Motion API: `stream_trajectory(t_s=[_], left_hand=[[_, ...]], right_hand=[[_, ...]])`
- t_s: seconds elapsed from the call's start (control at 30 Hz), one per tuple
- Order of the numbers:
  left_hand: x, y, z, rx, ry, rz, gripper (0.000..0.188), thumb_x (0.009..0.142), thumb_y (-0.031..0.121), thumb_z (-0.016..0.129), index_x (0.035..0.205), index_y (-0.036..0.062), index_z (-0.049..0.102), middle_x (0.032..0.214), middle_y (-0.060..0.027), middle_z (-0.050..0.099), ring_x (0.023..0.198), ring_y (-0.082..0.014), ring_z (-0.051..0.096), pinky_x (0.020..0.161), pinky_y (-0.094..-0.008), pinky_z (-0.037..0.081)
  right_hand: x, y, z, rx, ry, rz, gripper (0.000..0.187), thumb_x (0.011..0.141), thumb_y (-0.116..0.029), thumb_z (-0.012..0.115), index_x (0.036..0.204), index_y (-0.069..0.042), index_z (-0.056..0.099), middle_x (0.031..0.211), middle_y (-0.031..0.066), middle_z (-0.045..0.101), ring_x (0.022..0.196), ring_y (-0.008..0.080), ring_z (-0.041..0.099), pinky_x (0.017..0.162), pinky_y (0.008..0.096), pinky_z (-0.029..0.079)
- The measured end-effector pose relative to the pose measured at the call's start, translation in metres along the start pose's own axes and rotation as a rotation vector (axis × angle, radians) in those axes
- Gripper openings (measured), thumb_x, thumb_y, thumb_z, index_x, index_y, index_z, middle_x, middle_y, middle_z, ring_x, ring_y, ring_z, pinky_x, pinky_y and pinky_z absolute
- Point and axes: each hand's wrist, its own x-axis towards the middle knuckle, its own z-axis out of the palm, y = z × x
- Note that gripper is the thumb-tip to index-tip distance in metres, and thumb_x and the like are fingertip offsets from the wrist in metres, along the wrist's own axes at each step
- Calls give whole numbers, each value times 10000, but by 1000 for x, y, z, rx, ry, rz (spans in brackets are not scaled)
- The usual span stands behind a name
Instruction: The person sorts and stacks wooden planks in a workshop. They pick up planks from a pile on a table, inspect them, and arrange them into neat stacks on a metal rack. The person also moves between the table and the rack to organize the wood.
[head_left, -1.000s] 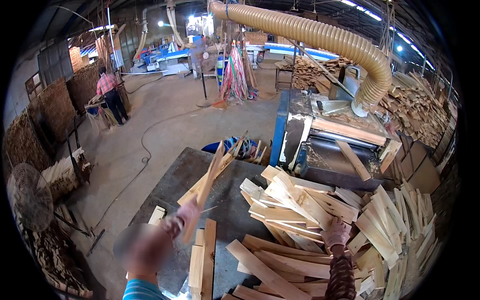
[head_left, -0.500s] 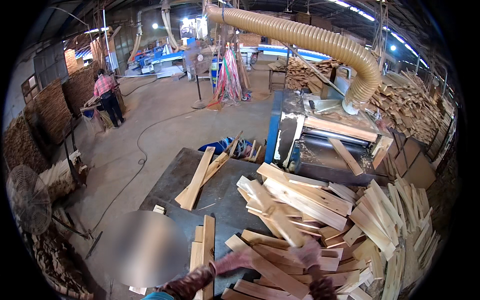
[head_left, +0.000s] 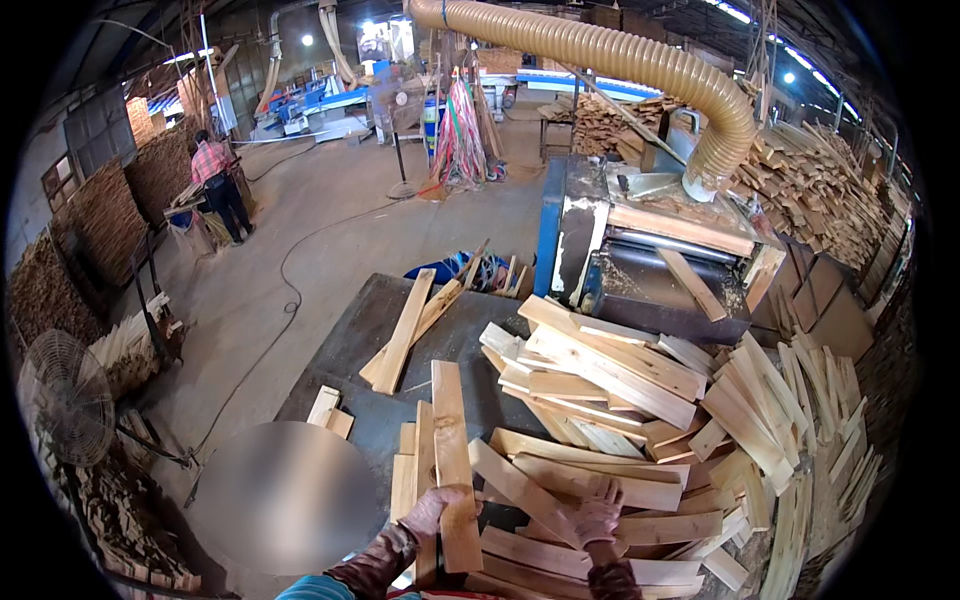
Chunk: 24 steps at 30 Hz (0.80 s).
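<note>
My left hand [head_left: 428, 511], in a pinkish work glove, is closed around the lower part of a pale wooden board [head_left: 452, 430] that stands out lengthwise in front of me. Just left of it, more boards [head_left: 425, 480] lie side by side on the dark table [head_left: 345, 335]. My right hand [head_left: 598, 515], also gloved, has its fingers spread over the heap of loose boards. It touches or hovers at the near end of a slanting board [head_left: 520, 485]; I cannot tell whether it bears on it. Nothing shows in its grasp.
A larger pile of boards [head_left: 610, 375] covers the table's right side. Behind it stands a planer-like machine [head_left: 680, 240] with a ribbed tan hose [head_left: 600, 55]. Two crossed boards [head_left: 405, 330] lie farther off. A fan [head_left: 65, 395] and a person [head_left: 217, 180] are at left. A blurred patch hides the near left.
A board that was in my right hand over the pile is gone from it, and my left hand now holds one farther left. My right hand has opened and lowered onto the heap.
</note>
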Motion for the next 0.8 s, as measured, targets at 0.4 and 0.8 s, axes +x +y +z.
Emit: stream_trajectory(t_s=[0.4, 0.8], left_hand=[[-26, 4, 27, -245, -55, 137, 696, 954, 602, 526, 1346, 30, 468, 1001, -176, 668, 871, -291, 693, 925, -484, 549], [-32, -1, 22, -95, -45, 96, 813, 909, 744, 466, 1297, 31, 513, 956, -183, 685, 824, -317, 695, 826, -437, 577]], right_hand=[[-31, -42, -39, 47, -322, -101, 937, 720, -698, 701, 1361, -48, 492, 1293, 159, 597, 1234, 340, 540, 1125, 475, 344], [-37, -55, -132, 979, -205, 305, 568, 746, -453, 782, 1150, -78, 644, 967, 165, 701, 903, 336, 679, 804, 423, 538]])
